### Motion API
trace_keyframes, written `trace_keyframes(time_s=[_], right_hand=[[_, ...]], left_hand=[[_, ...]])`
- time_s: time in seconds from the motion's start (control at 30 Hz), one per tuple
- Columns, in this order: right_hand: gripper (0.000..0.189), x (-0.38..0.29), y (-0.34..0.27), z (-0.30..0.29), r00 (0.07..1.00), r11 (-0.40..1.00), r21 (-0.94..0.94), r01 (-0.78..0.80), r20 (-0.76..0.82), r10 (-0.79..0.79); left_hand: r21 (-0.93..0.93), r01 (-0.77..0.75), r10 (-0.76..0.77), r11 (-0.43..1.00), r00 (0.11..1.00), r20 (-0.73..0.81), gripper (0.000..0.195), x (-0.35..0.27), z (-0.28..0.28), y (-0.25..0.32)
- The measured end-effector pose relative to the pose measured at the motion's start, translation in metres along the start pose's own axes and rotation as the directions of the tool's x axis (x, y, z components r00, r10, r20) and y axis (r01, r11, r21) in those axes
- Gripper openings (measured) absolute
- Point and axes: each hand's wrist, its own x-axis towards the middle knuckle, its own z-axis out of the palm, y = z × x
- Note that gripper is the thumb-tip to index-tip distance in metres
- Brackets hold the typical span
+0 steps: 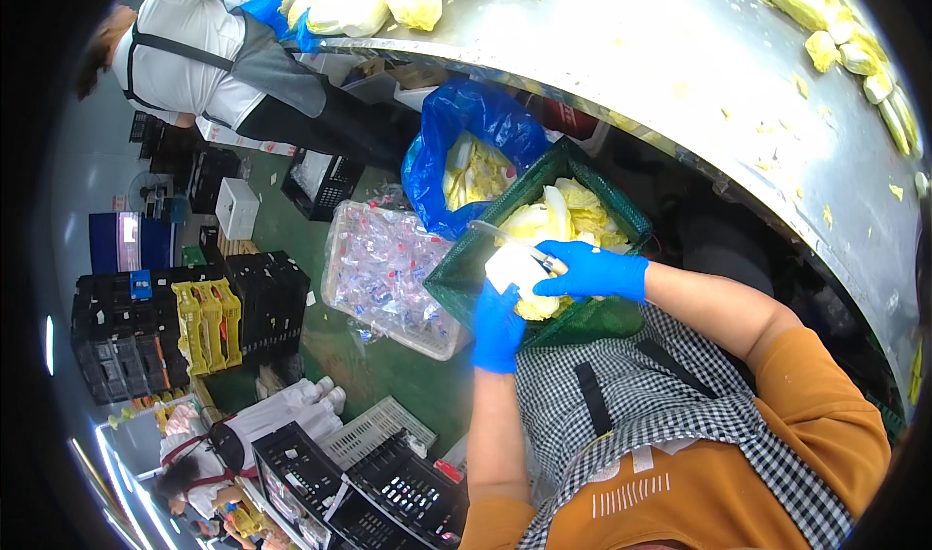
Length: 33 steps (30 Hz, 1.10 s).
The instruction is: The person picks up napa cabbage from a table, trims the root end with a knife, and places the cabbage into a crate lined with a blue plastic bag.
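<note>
My right hand (593, 270), in a blue glove, grips the pale handle of a knife (510, 238) whose blade points to the upper left. In my left hand (499, 331), also blue-gloved, is a napa cabbage (510, 267); its white part is overexposed and yellow leaves show below. The blade lies along the cabbage's upper edge; whether it touches cannot be told. Both hands are above a green mesh-lined crate (466, 259) with loose cabbage leaves (564, 215) inside.
A blue plastic bag (429, 175) of leaves stands beside the crate. Beyond is a white basket (397, 342) of clear plastic packaging. A metal table (655, 47) curves overhead, carrying napa cabbages (837, 26). A co-worker (196, 62) stands upper left; black crates (266, 302) are stacked at left.
</note>
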Motion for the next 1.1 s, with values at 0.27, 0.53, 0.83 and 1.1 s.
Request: trace_keyframes(time_s=[0.27,0.53,0.83,1.1], right_hand=[[0.049,-0.001,-0.01,-0.018,0.991,0.981,-0.194,-0.006,0.129,0.031],[0.042,0.016,0.024,-0.042,0.975,0.8,-0.561,0.212,0.067,-0.211],[0.052,0.024,0.048,-0.035,0.898,0.842,-0.505,0.192,-0.255,-0.358],[0.059,0.01,0.025,0.003,0.974,0.924,-0.348,0.162,-0.094,-0.206]], left_hand=[[0.492,-0.068,0.066,0.868,0.998,0.021,0.062,-0.002,-0.011,-0.004],[0.656,0.001,-0.039,0.755,0.998,0.044,0.063,-0.011,-0.03,0.008],[-0.027,0.043,-0.044,0.999,0.999,-0.022,0.058,-0.015,-0.012,-0.005],[-0.013,0.034,-0.036,0.999,0.991,-0.132,0.057,0.007,0.022,-0.018]])
